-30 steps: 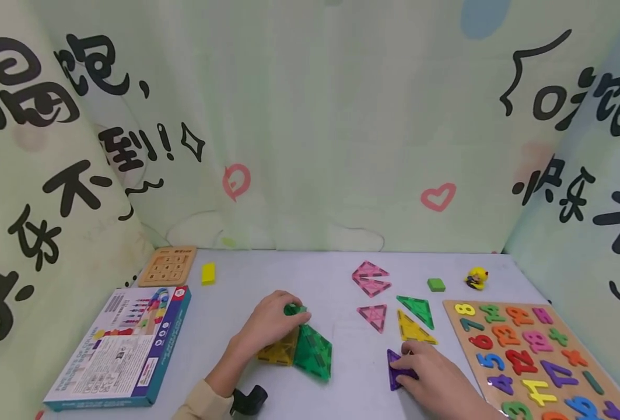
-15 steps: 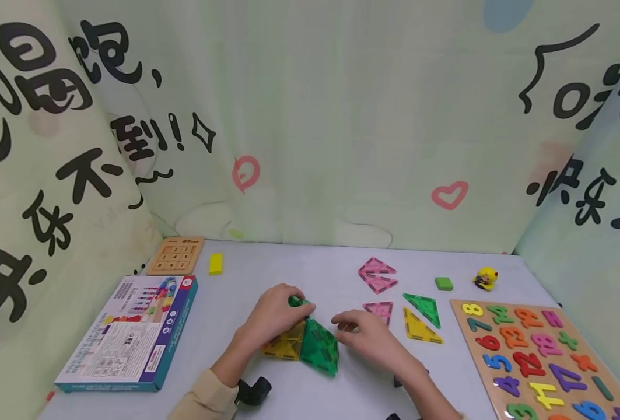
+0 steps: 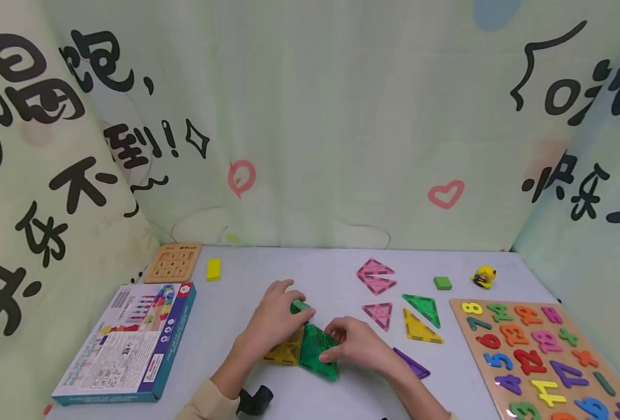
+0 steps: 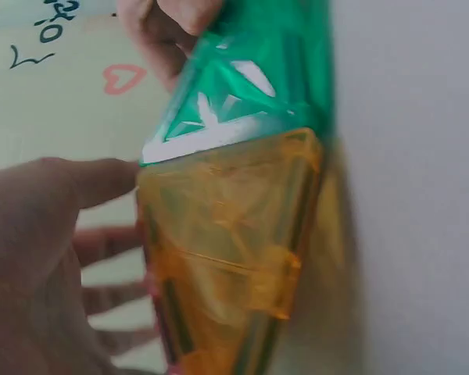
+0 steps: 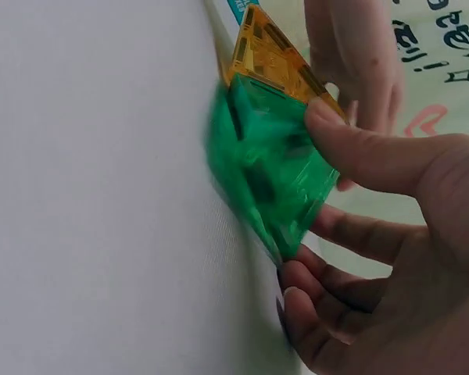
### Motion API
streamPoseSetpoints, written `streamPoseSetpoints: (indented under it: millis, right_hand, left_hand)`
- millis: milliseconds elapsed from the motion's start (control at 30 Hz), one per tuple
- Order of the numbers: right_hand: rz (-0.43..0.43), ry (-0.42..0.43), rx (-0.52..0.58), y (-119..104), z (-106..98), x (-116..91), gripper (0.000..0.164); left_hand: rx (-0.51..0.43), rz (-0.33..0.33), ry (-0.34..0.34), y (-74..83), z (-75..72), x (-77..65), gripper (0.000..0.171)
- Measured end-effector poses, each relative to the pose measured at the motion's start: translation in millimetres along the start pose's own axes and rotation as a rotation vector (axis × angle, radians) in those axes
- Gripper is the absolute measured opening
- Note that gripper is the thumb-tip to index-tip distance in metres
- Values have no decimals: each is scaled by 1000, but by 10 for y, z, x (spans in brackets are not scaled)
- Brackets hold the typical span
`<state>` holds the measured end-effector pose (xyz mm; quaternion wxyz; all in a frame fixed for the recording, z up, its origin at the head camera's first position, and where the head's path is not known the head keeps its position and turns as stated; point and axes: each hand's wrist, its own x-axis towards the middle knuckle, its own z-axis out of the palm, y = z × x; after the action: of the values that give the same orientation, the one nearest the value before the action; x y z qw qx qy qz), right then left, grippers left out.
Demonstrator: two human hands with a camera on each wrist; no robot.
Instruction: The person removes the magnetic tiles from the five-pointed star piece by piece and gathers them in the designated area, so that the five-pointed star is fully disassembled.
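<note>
Translucent magnetic tiles stand joined on the table: a yellow-orange tile (image 4: 219, 226) and a green tile (image 5: 273, 172) share an edge, with more green at the back. My left hand (image 3: 273, 315) holds the built piece from above at its back left, thumb (image 4: 102, 181) at the top edge. On the other side, my right hand (image 3: 362, 344) pinches the green tile's right part, its thumb (image 5: 375, 152) on the upper edge and fingers round the lower corner. A purple triangle tile (image 3: 412, 363) lies just right of the right wrist.
Pink triangle tiles (image 3: 378, 315), a green triangle tile (image 3: 424, 309) and a yellow triangle tile (image 3: 420, 328) lie to the right. Beyond are a green block (image 3: 442, 283), a toy figure (image 3: 484, 276) and a number board (image 3: 490, 357). A box (image 3: 126, 344) stands left.
My right hand has let go of the purple triangle tile and moved left to the green tile, where it now pinches. My left hand keeps its hold on the built piece.
</note>
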<state>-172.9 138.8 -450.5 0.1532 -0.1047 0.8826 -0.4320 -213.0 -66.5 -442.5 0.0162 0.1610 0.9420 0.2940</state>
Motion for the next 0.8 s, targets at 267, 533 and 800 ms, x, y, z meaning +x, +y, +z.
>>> streamPoseSetpoints:
  millis: [267, 533, 800]
  right_hand:
    - [14, 24, 118, 52, -11, 18, 24]
    - [48, -22, 351, 106, -87, 55, 17]
    - [22, -56, 327, 46, -300, 180, 24]
  left_hand:
    - [-20, 241, -242, 21, -56, -8, 12]
    - [-10, 249, -277, -34, -49, 33, 14]
    - [2, 225, -226, -44, -49, 34, 23]
